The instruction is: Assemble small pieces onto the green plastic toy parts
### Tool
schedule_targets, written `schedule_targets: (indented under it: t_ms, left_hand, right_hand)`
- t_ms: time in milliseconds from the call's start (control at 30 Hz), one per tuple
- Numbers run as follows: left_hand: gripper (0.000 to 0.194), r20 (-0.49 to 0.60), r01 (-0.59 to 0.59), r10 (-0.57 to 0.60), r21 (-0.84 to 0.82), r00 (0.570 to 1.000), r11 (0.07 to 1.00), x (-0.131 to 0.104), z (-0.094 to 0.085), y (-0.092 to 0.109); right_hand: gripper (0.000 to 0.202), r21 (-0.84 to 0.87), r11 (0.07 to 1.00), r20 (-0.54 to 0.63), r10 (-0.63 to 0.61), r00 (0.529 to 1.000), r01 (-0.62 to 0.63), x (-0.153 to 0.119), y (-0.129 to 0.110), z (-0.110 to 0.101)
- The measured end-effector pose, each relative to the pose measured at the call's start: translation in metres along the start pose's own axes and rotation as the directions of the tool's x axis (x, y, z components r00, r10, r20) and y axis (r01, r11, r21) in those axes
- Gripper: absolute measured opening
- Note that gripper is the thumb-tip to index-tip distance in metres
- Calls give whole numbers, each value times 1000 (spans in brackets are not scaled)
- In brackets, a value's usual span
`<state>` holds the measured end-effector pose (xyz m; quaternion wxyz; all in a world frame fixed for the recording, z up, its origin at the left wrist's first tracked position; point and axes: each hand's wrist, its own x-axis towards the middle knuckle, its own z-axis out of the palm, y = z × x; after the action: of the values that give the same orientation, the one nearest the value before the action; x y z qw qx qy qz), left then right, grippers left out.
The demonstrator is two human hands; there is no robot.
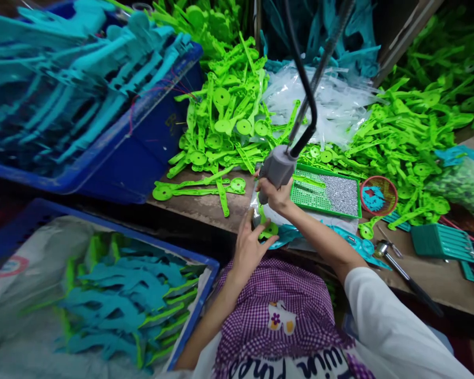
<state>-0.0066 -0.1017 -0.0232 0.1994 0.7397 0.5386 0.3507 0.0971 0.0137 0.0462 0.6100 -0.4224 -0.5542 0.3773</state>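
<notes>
My right hand (279,197) is wrapped round a grey powered screwdriver (278,166), which hangs from a black cable and a metal spring. The tool points down at the bench edge; its tip is hidden. Just below it, my left hand (248,246) holds a lime-green plastic part (272,230) between thumb and fingers. A teal plastic piece (288,235) lies against that part and stretches right under my right forearm. Beside my right hand sits a green tray (358,196) of small silvery screws, with a lime-green arm lying across its left side.
Lime-green parts (221,100) are heaped behind, near clear plastic bags (319,100). A blue crate (154,121) of teal parts stands left; a lower blue bin (209,268) holds teal-and-green pieces. Rightward lie a red basket (395,197), a hammer (398,266) and a green box (438,242).
</notes>
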Motion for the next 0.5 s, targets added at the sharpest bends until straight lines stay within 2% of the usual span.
schedule_targets:
  t_ms: [167,267,400,500]
  left_hand:
    - [40,24,88,-88,-31,996,996,0,2,-1]
    - [37,23,103,-102,-42,995,994,0,4,0]
    - [37,21,116,-115,-49,993,992,1,6,1]
    - [35,39,131,-129,-56,991,990,0,4,-1]
  right_hand:
    - [44,-85,996,90,-9,996,17,2,1,1]
    - [42,-133,990,130,-36,991,53,3,1,2]
    - [45,-189,981,182,-6,983,41,-2,3,7]
    - [43,-146,989,123,8,992,10,-1,1,7]
